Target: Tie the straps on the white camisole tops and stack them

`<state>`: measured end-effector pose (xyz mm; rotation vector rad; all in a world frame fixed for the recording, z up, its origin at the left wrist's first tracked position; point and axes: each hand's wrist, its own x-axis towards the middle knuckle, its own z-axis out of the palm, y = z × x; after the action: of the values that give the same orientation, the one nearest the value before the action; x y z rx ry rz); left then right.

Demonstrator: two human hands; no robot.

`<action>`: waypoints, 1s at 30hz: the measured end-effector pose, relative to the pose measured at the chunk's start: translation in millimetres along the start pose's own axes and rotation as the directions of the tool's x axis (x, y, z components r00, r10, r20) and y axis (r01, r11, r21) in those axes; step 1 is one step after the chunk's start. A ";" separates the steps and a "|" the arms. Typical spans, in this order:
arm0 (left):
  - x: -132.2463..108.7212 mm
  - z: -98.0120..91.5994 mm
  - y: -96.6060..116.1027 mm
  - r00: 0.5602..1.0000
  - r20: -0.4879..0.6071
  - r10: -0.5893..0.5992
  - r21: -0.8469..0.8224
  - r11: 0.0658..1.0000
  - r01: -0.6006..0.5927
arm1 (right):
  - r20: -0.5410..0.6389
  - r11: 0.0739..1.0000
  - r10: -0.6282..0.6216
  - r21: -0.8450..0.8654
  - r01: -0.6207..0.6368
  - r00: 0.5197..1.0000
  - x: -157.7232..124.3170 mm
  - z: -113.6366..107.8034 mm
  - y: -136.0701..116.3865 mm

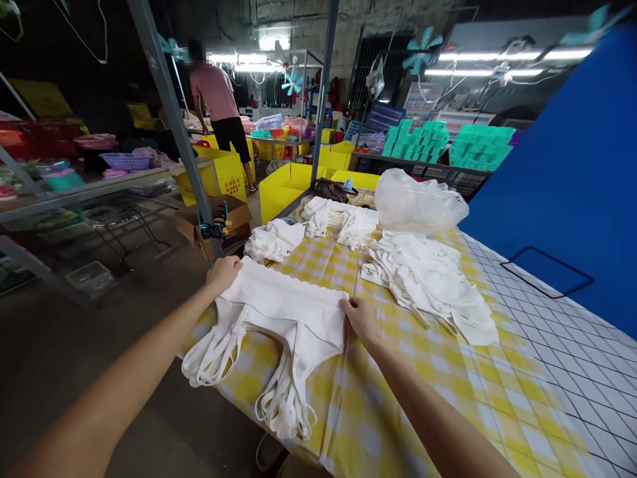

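A layered stack of white strapped bra tops [283, 299] lies at the near edge of the table, its looped straps hanging toward me. My left hand [223, 273] is closed on the stack's left upper corner. At the right upper corner, my right hand [362, 317] pinches the same stack between thumb and fingers. Beyond it sits a small bundle of white garments [275, 240], with another strapped white pile [341, 219] farther back. To the right spreads a looser heap of white garments [432, 279].
A yellow checked cloth [398, 405] covers the table. A clear plastic bag [418, 199] and a dark handbag [332, 190] sit at its far end. Metal posts [172, 99] rise along the left side. A blue panel [572, 179] stands right. A person [216, 93] stands farther back.
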<state>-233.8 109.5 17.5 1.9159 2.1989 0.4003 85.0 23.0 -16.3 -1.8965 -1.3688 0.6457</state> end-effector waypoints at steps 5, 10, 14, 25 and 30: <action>-8.5 2.5 10.4 1.000 0.018 0.014 0.148 0.989 -0.016 | -0.039 0.986 -0.027 -0.165 0.020 0.999 2.2 0.0 -3.0; -26.5 7.3 19.3 0.960 -0.170 0.221 0.341 0.927 -0.153 | -0.042 0.927 -0.263 -0.288 0.240 0.964 -21.6 -0.7 -11.0; -36.9 18.1 12.9 0.925 0.008 0.380 0.283 0.886 -0.367 | 0.331 0.705 -0.527 -0.343 0.620 0.783 -51.9 -2.7 -2.0; -59.4 14.9 35.6 0.844 -0.089 0.530 0.246 0.832 -0.497 | -0.344 0.836 -0.207 -0.548 -0.017 0.916 24.9 -81.9 57.9; -104.1 10.0 71.0 0.715 -0.099 0.692 0.157 0.720 -0.676 | -0.398 0.790 -0.173 -0.602 -0.114 0.901 59.6 -130.3 87.5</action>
<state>-149.4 16.1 28.4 2.8203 1.5009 0.5513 252.2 29.8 -1.7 -2.3220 -1.3947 -0.3052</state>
